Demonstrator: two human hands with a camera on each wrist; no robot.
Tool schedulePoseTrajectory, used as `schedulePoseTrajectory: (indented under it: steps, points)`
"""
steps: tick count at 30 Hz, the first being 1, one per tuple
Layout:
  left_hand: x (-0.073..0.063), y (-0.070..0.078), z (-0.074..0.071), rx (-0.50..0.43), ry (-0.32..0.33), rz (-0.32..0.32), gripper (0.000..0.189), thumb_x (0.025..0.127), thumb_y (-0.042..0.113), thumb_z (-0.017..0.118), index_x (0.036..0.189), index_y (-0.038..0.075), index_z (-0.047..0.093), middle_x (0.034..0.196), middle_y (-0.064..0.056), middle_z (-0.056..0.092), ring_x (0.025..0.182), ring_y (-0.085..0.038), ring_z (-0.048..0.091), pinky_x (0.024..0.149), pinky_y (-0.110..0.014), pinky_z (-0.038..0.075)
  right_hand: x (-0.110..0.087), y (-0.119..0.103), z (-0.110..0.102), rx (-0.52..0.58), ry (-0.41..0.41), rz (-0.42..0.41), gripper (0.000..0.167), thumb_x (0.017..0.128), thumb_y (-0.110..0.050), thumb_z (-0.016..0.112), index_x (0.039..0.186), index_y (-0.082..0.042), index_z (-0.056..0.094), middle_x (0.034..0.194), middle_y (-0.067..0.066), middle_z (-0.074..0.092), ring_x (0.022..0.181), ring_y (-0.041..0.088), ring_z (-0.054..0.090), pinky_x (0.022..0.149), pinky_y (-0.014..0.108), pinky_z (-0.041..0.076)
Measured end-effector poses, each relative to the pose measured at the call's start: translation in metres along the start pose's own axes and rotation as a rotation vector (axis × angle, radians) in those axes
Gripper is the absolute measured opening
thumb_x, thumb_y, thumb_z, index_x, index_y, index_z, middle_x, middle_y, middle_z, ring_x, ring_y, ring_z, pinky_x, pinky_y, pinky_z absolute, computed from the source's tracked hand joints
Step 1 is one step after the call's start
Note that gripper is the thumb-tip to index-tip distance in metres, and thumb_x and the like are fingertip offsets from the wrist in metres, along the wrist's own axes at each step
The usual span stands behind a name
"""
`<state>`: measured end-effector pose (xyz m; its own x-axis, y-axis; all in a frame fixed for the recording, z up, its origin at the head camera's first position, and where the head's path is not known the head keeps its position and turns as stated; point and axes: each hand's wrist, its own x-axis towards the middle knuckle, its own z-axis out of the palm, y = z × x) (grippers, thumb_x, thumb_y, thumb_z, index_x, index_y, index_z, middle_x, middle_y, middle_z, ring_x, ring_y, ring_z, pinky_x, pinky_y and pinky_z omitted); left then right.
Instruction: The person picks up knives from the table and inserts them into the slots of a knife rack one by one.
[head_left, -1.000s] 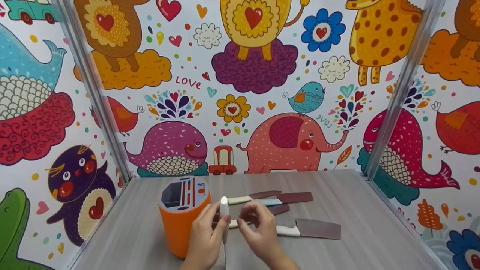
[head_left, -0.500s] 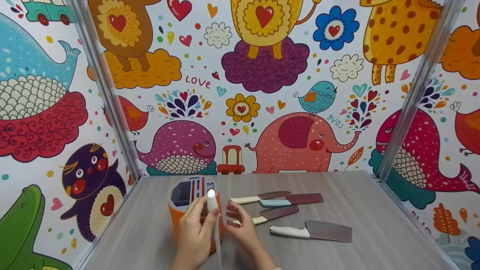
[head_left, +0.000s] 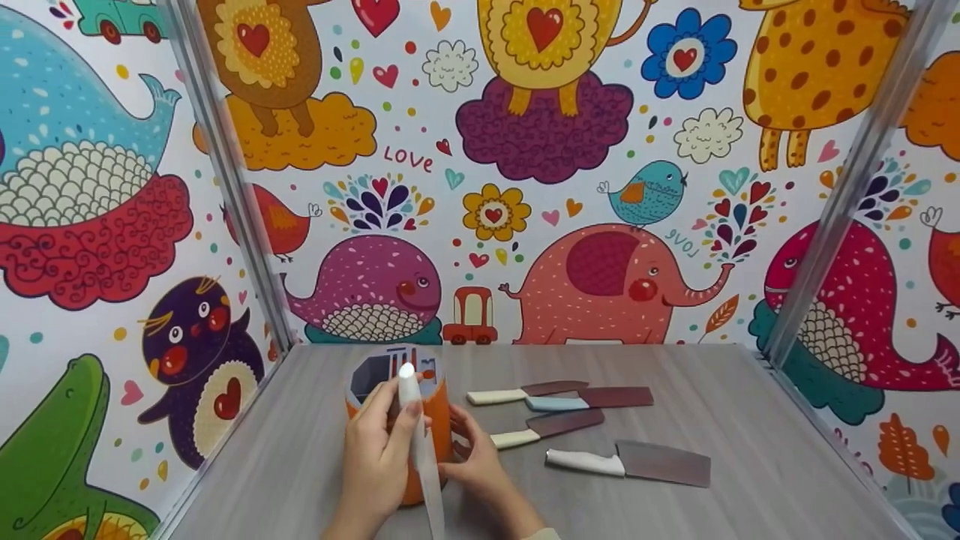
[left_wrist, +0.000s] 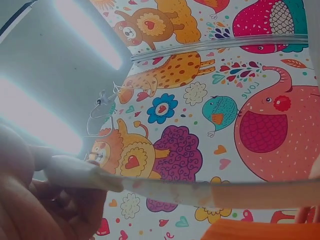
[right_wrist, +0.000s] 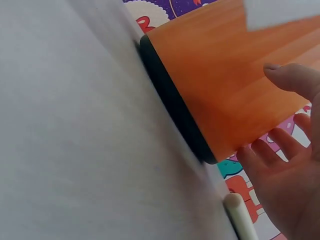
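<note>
My left hand (head_left: 375,446) grips the white handle (head_left: 409,386) of a knife, held upright with its handle end up and its blade (head_left: 430,491) pointing down. In the left wrist view the blade (left_wrist: 165,191) runs sideways from that hand. Behind the knife stands an orange knife holder (head_left: 441,420) with a grey slotted top, partly hidden by the left hand. My right hand (head_left: 480,459) is at the holder's right side. The right wrist view has its relaxed, parted fingers and thumb (right_wrist: 290,79) around the orange wall (right_wrist: 210,85), fingertips right at its edge.
Right of the holder lie two cream-handled knives (head_left: 498,396) and a light-blue-handled knife (head_left: 556,404), with reddish-brown blades. A white-handled cleaver (head_left: 667,463) lies nearer on the wood-grain table (head_left: 637,517). Cartoon-printed panels (head_left: 585,285) enclose the table's back and sides.
Both hands have moved left toward the holder, the knife staying in the left one. The right hand has come from beside the knife to the holder's right side. The head view has shifted slightly.
</note>
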<state>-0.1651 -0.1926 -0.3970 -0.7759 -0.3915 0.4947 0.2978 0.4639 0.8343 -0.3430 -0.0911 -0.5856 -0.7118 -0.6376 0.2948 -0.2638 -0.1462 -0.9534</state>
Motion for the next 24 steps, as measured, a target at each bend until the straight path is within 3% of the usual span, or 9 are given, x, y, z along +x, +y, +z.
schedulePoseTrajectory:
  steps: [7, 11, 16, 24]
  points:
    - [0.010, 0.003, -0.004, -0.068, -0.017, 0.034, 0.034, 0.111, 0.018, 0.058, 0.137, -0.003, 0.063, 0.121, -0.017, 0.069, 0.096, -0.020, 0.072, 0.089, -0.029, 0.064, 0.002, 0.002, 0.009, -0.047, 0.020, -0.013, 0.106, 0.079, -0.023, 0.092, 0.165, -0.004, 0.033, 0.160, 0.021, 0.050, 0.148, 0.042, 0.048, 0.122, 0.066, 0.039]
    - [0.021, 0.014, -0.009, -0.099, -0.043, 0.053, 0.035, 0.111, 0.019, 0.057, 0.140, -0.001, 0.062, 0.123, -0.017, 0.071, 0.104, -0.023, 0.073, 0.098, -0.035, 0.063, 0.005, 0.000, 0.013, -0.059, 0.037, -0.041, 0.105, 0.076, -0.020, 0.091, 0.165, -0.006, 0.035, 0.159, 0.019, 0.052, 0.147, 0.041, 0.049, 0.122, 0.067, 0.038]
    - [0.034, 0.033, -0.020, -0.112, -0.062, 0.107, 0.035, 0.112, 0.016, 0.053, 0.141, -0.002, 0.060, 0.117, -0.018, 0.072, 0.100, -0.025, 0.075, 0.092, -0.036, 0.065, 0.006, -0.002, 0.014, -0.060, 0.045, -0.026, 0.104, 0.077, -0.016, 0.089, 0.165, -0.010, 0.035, 0.160, 0.015, 0.051, 0.148, 0.038, 0.048, 0.124, 0.066, 0.037]
    - [0.052, 0.063, -0.038, -0.004, -0.054, 0.207, 0.032, 0.110, 0.016, 0.058, 0.140, 0.006, 0.064, 0.111, -0.010, 0.070, 0.095, -0.017, 0.073, 0.091, -0.030, 0.064, 0.007, -0.002, 0.008, -0.037, 0.038, 0.043, 0.107, 0.079, -0.021, 0.095, 0.166, -0.011, 0.034, 0.163, 0.013, 0.049, 0.149, 0.037, 0.047, 0.124, 0.064, 0.038]
